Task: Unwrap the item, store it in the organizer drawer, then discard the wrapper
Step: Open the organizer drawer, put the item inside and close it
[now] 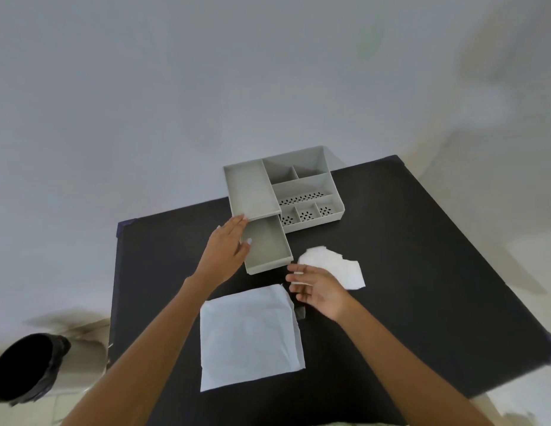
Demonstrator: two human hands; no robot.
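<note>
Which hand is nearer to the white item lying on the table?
Right. The right hand touches the white item at its near-left edge; the left hand is at the open drawer.

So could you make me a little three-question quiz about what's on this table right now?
1. True or false: the organizer's drawer is pulled open.
2. Which hand touches the drawer: A) left hand B) right hand?
3. Fill in: the flat white wrapper lies on the black ____.

Key: 1 true, and the drawer looks empty. 2 A; the right hand hovers open by the white item. 3 table.
</note>
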